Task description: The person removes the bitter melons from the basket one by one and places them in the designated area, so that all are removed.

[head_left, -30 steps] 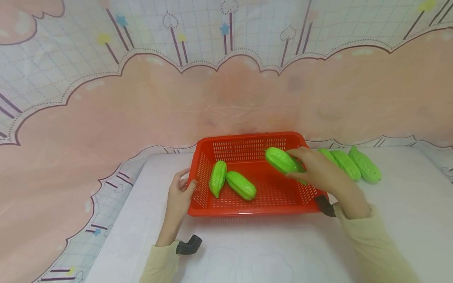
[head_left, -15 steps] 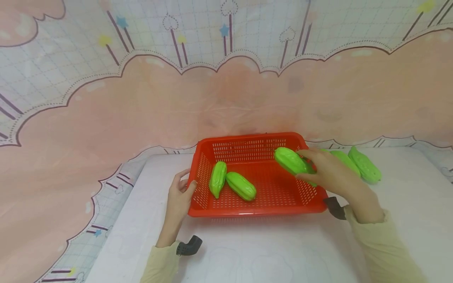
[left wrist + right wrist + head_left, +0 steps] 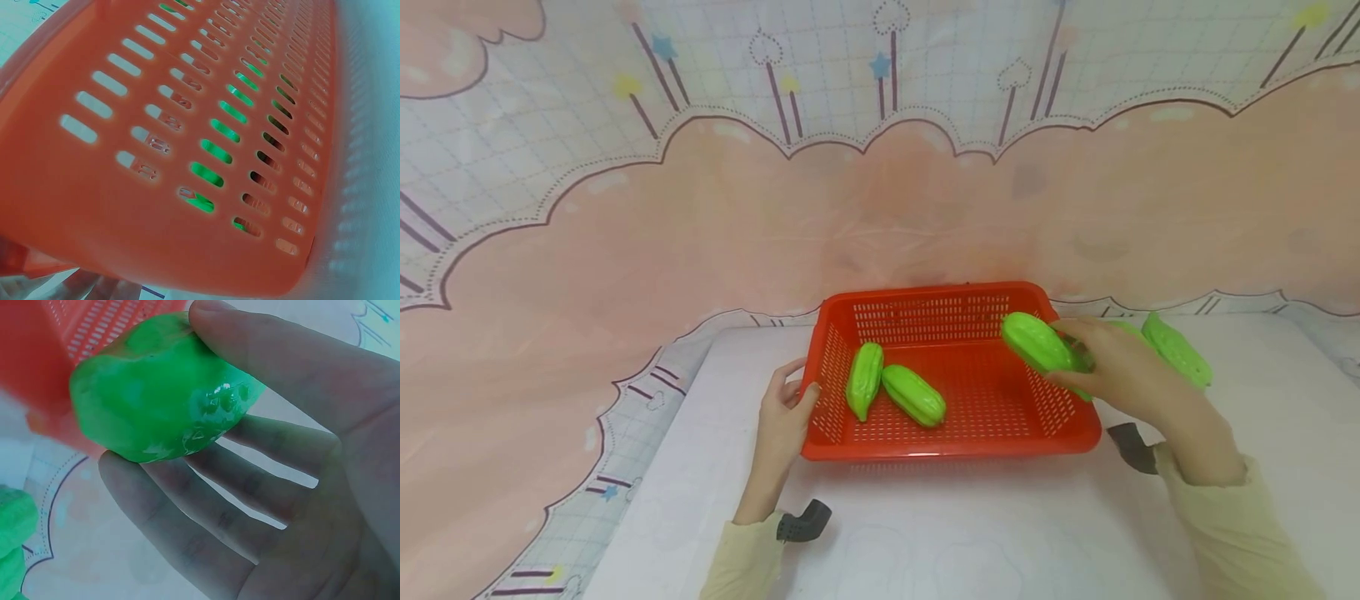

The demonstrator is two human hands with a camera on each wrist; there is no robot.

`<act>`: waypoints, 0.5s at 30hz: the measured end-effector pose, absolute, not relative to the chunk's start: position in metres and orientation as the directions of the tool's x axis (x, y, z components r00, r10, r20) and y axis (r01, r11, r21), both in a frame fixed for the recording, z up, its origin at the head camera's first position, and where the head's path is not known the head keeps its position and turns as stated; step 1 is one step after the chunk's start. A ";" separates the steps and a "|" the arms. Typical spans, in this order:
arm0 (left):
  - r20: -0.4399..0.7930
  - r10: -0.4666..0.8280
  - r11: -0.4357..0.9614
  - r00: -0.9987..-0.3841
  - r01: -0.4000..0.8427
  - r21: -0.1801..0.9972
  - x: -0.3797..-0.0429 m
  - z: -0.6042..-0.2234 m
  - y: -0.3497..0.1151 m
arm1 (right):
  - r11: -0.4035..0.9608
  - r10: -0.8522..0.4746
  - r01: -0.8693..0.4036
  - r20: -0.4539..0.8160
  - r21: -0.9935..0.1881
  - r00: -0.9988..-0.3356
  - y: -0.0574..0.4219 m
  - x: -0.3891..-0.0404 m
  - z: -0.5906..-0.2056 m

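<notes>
A red plastic basket (image 3: 917,447) with slotted walls stands on the white table. My left hand (image 3: 782,421) grips its left rim, thumb over the edge; the left wrist view shows the basket's slotted side (image 3: 81,200) close up, with fingertips at the bottom edge. Over the basket's right wall, my right hand (image 3: 1131,371) holds a bright green, ridged bitter melon (image 3: 1036,339). The right wrist view shows thumb and fingers around this melon (image 3: 156,394). Inside the basket, two similar melons lie at the left: one upright in view (image 3: 865,379), one slanted (image 3: 913,396).
More green melons (image 3: 1177,348) lie on the table right of the basket, partly hidden behind my right hand. White table surface (image 3: 962,533) stretches in front of the basket. A patterned pink cloth (image 3: 925,217) hangs behind it.
My right hand has moved right with the bitter melon, from above the basket's right part to over its right wall. The left hand stays on the rim.
</notes>
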State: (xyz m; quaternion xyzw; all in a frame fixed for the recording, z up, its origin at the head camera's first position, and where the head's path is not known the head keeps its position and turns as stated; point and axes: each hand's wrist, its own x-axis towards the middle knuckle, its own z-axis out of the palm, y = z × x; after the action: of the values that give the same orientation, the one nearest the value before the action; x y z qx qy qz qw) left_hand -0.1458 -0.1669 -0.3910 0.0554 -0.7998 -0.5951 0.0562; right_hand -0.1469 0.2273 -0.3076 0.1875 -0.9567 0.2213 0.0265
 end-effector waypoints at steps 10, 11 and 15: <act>0.024 -0.157 0.280 -0.987 -0.021 0.960 -0.148 -0.393 -0.168 | 0.828 -0.324 -0.338 0.112 -0.447 -0.940 0.239 -0.141 -0.308; 0.025 -0.156 0.281 -0.987 -0.020 0.960 -0.148 -0.393 -0.168 | 0.830 -0.320 -0.334 0.110 -0.446 -0.941 0.241 -0.140 -0.308; 0.019 -0.157 0.285 -0.987 -0.027 0.958 -0.147 -0.393 -0.168 | 0.851 -0.303 -0.322 0.114 -0.415 -0.946 0.247 -0.136 -0.309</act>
State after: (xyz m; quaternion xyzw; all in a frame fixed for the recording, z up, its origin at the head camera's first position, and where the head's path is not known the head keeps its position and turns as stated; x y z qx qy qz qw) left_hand -0.1475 -0.1682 -0.3933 0.0573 -0.7998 -0.5951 0.0548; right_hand -0.1361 0.2465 -0.3092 0.1626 -0.9617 0.2196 0.0219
